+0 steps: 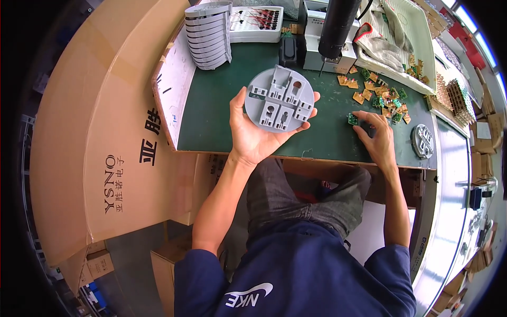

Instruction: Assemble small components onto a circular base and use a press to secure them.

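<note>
My left hand (252, 138) is closed on a round grey plastic base (259, 113), holding it up over the front edge of the green bench. The base's face is turned up, showing moulded slots, raised walls and keyhole-like openings. At the right, my right hand (381, 141) is low over the bench, thumb and forefinger at a small green circuit board (352, 119) and closed around its edge. Behind that hand lies a loose pile of small circuit boards (388, 100), some green side up, some tan. A second round grey base (422, 141) rests on the bench to the right.
A black electric screwdriver (338, 29) hangs point down beside a grey box-shaped machine (312, 45). Stacked curved grey parts (208, 39) stand back left, near a white case with red wires (253, 34). Gloves (383, 52) lie in a pale tray (417, 26). A large cardboard box (105, 105) flanks the bench.
</note>
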The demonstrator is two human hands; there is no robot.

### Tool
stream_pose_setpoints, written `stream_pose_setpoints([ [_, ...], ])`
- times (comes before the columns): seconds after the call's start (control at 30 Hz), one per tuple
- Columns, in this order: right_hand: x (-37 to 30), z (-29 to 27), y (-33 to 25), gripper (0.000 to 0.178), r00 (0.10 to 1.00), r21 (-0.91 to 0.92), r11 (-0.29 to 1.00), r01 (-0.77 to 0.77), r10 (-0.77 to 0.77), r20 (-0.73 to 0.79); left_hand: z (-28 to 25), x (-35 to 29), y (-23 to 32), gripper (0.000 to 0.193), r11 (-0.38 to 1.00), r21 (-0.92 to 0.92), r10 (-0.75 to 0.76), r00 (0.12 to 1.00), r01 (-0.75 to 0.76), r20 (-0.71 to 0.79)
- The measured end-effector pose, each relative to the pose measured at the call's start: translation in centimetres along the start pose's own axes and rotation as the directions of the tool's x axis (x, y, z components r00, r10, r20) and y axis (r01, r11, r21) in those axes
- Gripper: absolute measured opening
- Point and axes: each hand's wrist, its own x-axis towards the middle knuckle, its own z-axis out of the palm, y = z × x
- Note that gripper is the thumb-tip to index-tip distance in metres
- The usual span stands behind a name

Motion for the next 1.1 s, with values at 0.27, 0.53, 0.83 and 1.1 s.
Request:
stream_pose_setpoints([
  [0.27,-0.9,1.2,0.3,0.035,0.992,-0.002,1.000,-0.019,0.019,-0.123,0.2,0.0,0.1,0.090,0.995,0.094,-0.021,1.000,0.022,-0.010],
  [0.53,-1.0,1.5,0.3,0.035,0.988,0.014,0.999,-0.033,0.035,-0.152,0.3,0.1,0.1,0.092,0.979,0.204,-0.029,1.000,0.029,0.001],
  [0.83,-1.2,1.5,0.2,0.036,0.981,0.064,0.997,-0.048,0.059,-0.183,1.5,-0.3,0.3,0.097,0.881,0.471,-0.006,0.996,0.049,-0.093],
  [1.1,-1.8,1.5,0.6,0.037,0.949,0.174,0.976,-0.129,0.172,-0.265,-0.9,-5.5,-2.0,0.092,0.890,0.396,-0.225,0.973,0.226,-0.049],
])
